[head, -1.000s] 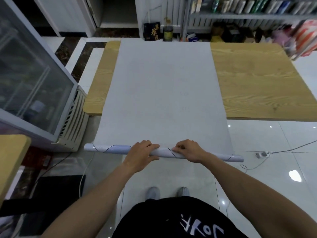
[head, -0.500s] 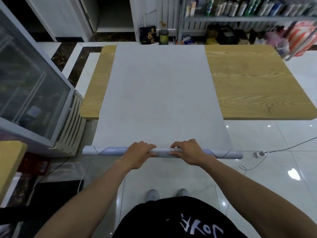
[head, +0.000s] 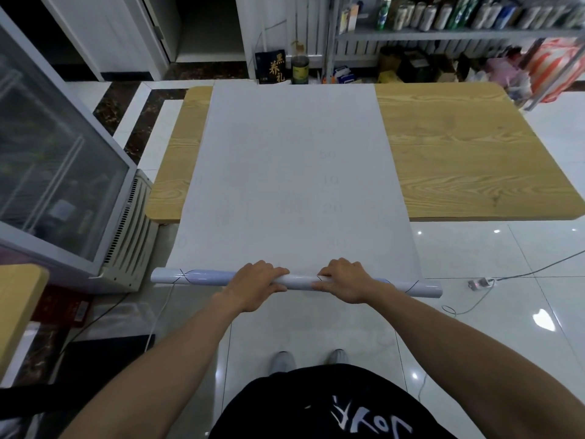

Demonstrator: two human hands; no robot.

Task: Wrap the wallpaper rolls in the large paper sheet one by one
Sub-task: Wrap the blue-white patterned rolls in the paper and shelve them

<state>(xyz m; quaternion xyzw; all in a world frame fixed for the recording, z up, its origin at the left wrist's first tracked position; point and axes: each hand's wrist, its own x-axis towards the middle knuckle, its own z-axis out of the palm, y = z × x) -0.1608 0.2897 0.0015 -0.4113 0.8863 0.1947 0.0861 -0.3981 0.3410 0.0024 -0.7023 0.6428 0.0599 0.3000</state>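
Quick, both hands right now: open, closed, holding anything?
Left hand: closed, gripping the glossy white wallpaper roll.
Right hand: closed, gripping the same roll.

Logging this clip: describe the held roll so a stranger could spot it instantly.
Find the wooden table, with a white paper sheet overhanging its near edge. At the sheet's near end is a glossy white roll, gripped by the left hand and right hand; thin dark lines cross it.

We see sheet (head: pixel 294 172) on table (head: pixel 468 160) at frame centre, roll (head: pixel 202 276) at its lower edge, freezer (head: pixel 57 172) left, shelf (head: pixel 459 33) upper right.
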